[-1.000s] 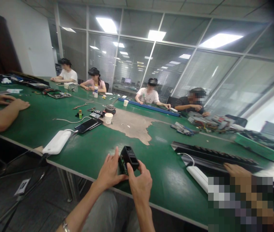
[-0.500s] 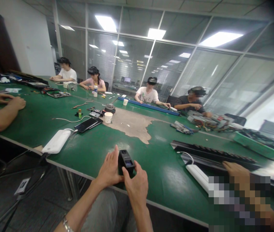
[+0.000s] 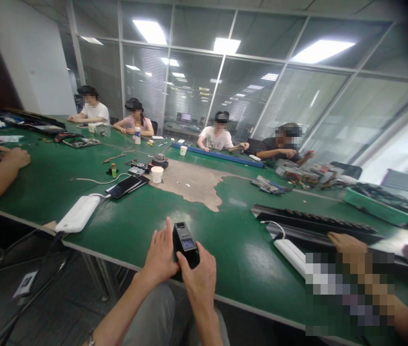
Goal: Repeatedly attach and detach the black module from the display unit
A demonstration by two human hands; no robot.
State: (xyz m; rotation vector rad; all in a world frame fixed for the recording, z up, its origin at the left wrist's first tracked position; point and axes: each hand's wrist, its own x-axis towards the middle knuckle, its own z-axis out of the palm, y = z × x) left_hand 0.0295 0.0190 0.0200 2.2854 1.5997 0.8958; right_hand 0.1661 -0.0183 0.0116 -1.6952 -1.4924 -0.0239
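You had one black handheld device (image 3: 185, 245) standing upright between your two hands, just inside the near edge of the green bench mat (image 3: 233, 254), with its small lit screen facing up toward you. Your left hand (image 3: 159, 254) pressed against its left side with the fingers spread. Your right hand (image 3: 198, 281) lay over its lower front, fingers curled round the corner and hiding its base. The view showed no fingertip pinch, and you could not tell whether the device touched the mat. The step in hand looked like holding it up to view that screen; with both hands already on it, the next move called for no new reach.

To your right, one neighbour's hand (image 3: 344, 242) rested on a long black ribbed strip (image 3: 315, 223), near one of two white power strips (image 3: 290, 257). The other white power strip (image 3: 78, 214) lay to your left, and beyond it a co-worker's two hands (image 3: 2, 157) rested on the mat. Farther off lay one black phone (image 3: 126, 187), three white paper cups (image 3: 157, 174) and one green tray (image 3: 380, 211). Four people (image 3: 218, 139) sat along the far side
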